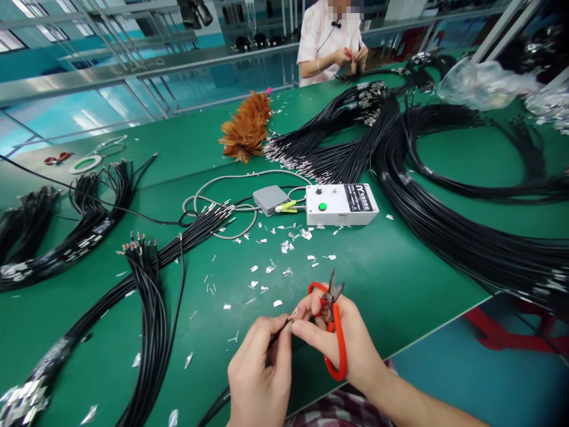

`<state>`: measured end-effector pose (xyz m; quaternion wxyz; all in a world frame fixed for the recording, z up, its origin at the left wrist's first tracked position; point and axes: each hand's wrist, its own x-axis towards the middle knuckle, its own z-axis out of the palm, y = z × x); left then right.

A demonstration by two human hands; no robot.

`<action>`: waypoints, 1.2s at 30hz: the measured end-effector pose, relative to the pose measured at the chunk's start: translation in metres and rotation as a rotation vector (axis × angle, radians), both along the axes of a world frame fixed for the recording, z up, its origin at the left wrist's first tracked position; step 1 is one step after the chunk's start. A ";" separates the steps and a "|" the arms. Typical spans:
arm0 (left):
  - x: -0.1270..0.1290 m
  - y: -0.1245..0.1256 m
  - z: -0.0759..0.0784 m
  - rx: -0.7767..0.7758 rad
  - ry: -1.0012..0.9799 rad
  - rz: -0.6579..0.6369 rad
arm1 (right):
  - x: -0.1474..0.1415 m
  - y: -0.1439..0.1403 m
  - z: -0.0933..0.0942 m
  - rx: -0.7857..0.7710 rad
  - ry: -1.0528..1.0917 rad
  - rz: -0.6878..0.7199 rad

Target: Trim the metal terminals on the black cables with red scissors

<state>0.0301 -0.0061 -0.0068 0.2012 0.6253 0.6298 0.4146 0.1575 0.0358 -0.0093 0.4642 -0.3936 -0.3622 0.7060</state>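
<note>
From the head camera, the left hand pinches the end of a thin black cable between thumb and fingertips, low over the near edge of the green table. The right hand meets it at the cable's tip, its fingers closed around red scissors whose blades point up and away. Small silvery scraps lie scattered just beyond the hands. Farther back sits a white box with a green button, flanked by bundles of black cables. Across the table, another person works with both hands.
</note>
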 end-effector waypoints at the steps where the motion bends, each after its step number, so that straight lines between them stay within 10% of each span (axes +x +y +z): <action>1: -0.001 0.000 -0.001 0.011 0.032 -0.007 | 0.000 0.000 0.000 0.001 -0.020 -0.012; 21: 0.000 -0.001 -0.003 -0.051 -0.078 0.039 | -0.011 -0.001 -0.003 0.004 -0.048 -0.083; 36: 0.002 0.000 0.002 -0.310 -0.542 0.162 | -0.019 -0.008 -0.005 -0.004 -0.044 -0.191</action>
